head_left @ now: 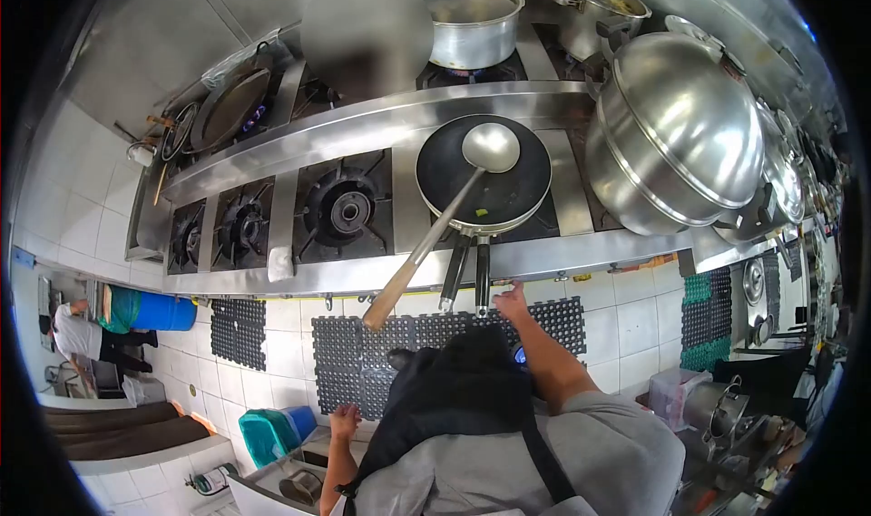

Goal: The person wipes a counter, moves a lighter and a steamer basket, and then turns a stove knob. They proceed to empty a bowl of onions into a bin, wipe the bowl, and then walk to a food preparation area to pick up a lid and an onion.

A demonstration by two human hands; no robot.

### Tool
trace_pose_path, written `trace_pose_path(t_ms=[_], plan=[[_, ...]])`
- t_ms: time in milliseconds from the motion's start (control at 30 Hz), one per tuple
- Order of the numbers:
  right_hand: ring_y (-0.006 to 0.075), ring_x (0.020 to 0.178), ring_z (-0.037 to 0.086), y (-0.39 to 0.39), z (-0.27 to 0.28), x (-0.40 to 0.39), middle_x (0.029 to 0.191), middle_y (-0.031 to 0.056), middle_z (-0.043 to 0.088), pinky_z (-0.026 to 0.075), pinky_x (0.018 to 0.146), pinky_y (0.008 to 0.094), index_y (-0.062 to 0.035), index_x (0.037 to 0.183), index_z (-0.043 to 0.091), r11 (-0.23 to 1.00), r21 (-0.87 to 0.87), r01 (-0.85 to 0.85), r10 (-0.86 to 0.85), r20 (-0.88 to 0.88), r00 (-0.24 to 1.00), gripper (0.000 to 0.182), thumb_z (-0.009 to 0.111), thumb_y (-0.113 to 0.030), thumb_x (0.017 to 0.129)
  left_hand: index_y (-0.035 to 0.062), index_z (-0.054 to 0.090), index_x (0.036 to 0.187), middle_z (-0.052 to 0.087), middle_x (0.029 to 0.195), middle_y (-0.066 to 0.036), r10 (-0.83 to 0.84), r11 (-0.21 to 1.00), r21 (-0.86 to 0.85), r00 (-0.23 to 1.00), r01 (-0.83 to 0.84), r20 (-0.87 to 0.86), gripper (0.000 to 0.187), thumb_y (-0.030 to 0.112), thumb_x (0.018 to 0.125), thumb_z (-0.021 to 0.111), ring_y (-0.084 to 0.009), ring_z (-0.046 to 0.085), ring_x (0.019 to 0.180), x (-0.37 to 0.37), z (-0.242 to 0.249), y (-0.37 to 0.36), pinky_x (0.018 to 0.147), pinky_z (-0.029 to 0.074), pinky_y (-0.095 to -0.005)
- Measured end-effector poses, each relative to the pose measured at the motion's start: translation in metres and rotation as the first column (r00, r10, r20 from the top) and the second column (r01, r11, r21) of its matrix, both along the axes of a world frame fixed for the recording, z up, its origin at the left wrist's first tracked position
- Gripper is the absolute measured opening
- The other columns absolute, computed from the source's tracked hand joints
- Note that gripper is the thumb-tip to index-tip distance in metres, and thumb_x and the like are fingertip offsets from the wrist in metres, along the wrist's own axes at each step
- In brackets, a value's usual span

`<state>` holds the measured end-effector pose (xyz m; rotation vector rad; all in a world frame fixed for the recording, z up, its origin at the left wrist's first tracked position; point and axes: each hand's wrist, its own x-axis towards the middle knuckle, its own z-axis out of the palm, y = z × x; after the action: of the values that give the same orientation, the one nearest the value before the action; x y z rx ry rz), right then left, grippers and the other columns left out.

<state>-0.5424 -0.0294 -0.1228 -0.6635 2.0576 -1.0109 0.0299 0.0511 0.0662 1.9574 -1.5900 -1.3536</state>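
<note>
My right hand (511,302) reaches to the stove's front edge, just right of the pan handles. Its fingers are closed at the row of gas knobs, seemingly round a knob that they mostly cover. My left hand (345,421) hangs low by my side, fingers loosely apart and nothing in them. Two black-handled frying pans, one seemingly nested in the other, sit on a front burner; the upper black pan (445,167) has a small green scrap (481,213) inside. Across it lies a ladle (493,147), its long wooden handle sticking out past the stove edge.
Front burners (349,209) stand left of the pans. A large domed steel pot (676,135) is on the right. Behind are a big pot (472,31) over a lit flame, another pot (599,17) and a wok (234,108). A person (86,335) works far left.
</note>
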Motion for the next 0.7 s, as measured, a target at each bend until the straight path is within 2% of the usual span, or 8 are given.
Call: trace_pose_path(t_ms=[33, 67, 100, 167, 200, 333, 533, 700], plan=[[0.0233, 0.056, 0.062, -0.006, 0.044, 0.006, 0.077, 0.0111, 0.062, 0.053, 0.045, 0.0363, -0.0105, 0.128, 0.027, 1.0, -0.011, 0.027, -0.024, 0.17, 0.985, 0.068, 0.073, -0.021, 0.079, 0.0058, 0.061, 0.095, 0.064, 0.073, -0.003, -0.246, 0.955, -0.138, 0.961, 0.262, 0.125, 0.022, 0.027, 0.092, 0.063, -0.0142, 0.064, 0.06, 0.005, 0.0, 0.001, 0.047, 0.045, -0.028], [0.0198, 0.052, 0.061, -0.014, 0.08, 0.005, 0.077, 0.0099, 0.063, 0.051, 0.042, 0.0326, -0.0103, 0.126, 0.037, 0.998, -0.019, 0.058, -0.048, 0.332, 0.942, 0.062, 0.075, -0.025, 0.079, 0.0044, 0.061, 0.095, 0.065, 0.075, -0.004, -0.175, 0.972, -0.141, 0.98, 0.186, 0.092, 0.025, 0.029, 0.092, 0.063, -0.0153, 0.064, 0.06, 0.004, -0.002, 0.01, 0.046, 0.045, -0.0285], [0.0198, 0.052, 0.061, -0.021, 0.095, 0.001, 0.077, 0.0099, 0.063, 0.051, 0.042, 0.0326, -0.0103, 0.126, 0.037, 0.998, -0.025, 0.062, -0.05, 0.334, 0.941, 0.062, 0.075, -0.025, 0.079, 0.0044, 0.061, 0.095, 0.065, 0.075, -0.004, -0.178, 0.971, -0.146, 0.979, 0.191, 0.095, 0.025, 0.029, 0.092, 0.063, -0.0153, 0.064, 0.06, -0.002, 0.0, 0.012, 0.046, 0.045, -0.0285], [0.0141, 0.052, 0.061, -0.031, 0.115, -0.004, 0.073, 0.0064, 0.065, 0.049, 0.04, 0.0278, -0.0082, 0.105, 0.059, 0.975, 0.224, 0.011, -0.073, 0.272, 0.959, 0.039, 0.077, -0.032, 0.08, 0.0024, 0.061, 0.096, 0.066, 0.075, -0.006, 0.106, 0.982, 0.146, 0.992, -0.116, 0.075, 0.028, 0.03, 0.091, 0.064, -0.0162, 0.063, 0.056, -0.014, 0.018, 0.021, 0.045, 0.045, -0.0287], [0.013, 0.052, 0.062, -0.031, 0.105, 0.001, 0.073, 0.0039, 0.067, 0.049, 0.04, 0.0276, -0.0072, 0.088, 0.067, 0.988, 0.105, 0.109, -0.12, 0.11, 0.987, 0.03, 0.078, -0.034, 0.08, 0.0015, 0.061, 0.097, 0.067, 0.075, -0.008, 0.247, 0.921, 0.286, 0.964, -0.264, 0.095, 0.03, 0.03, 0.09, 0.064, -0.0167, 0.062, 0.055, -0.018, 0.026, 0.024, 0.045, 0.045, -0.0287], [0.0132, 0.053, 0.063, -0.038, 0.058, -0.005, 0.075, 0.0035, 0.068, 0.049, 0.041, 0.0273, -0.0078, 0.096, 0.067, 0.994, 0.037, 0.105, -0.104, -0.039, 0.994, 0.032, 0.078, -0.034, 0.08, 0.0008, 0.062, 0.098, 0.067, 0.074, -0.008, 0.269, 0.899, 0.323, 0.954, -0.297, 0.13, 0.029, 0.03, 0.091, 0.063, -0.0168, 0.062, 0.055, -0.022, 0.036, 0.04, 0.045, 0.045, -0.0286], [0.0132, 0.051, 0.062, -0.031, 0.112, -0.006, 0.077, 0.0044, 0.069, 0.048, 0.04, 0.0272, -0.0087, 0.095, 0.067, 0.992, 0.053, 0.111, -0.117, 0.127, 0.985, 0.029, 0.078, -0.032, 0.08, -0.0006, 0.062, 0.106, 0.067, 0.076, -0.007, 0.301, 0.889, 0.331, 0.949, -0.315, 0.094, 0.033, 0.029, 0.092, 0.062, -0.0164, 0.062, 0.055, -0.03, 0.039, 0.048, 0.045, 0.045, -0.0292], [0.0152, 0.043, 0.059, -0.032, 0.113, -0.01, 0.062, 0.0041, 0.064, 0.047, 0.04, 0.0288, -0.0078, 0.088, 0.061, 0.992, 0.12, 0.024, -0.057, 0.28, 0.958, 0.034, 0.075, -0.037, 0.079, -0.0006, 0.06, 0.113, 0.068, 0.079, -0.007, 0.339, 0.868, 0.352, 0.936, -0.351, 0.096, 0.037, 0.03, 0.092, 0.063, -0.015, 0.063, 0.06, -0.026, 0.029, 0.041, 0.047, 0.045, -0.0275]])
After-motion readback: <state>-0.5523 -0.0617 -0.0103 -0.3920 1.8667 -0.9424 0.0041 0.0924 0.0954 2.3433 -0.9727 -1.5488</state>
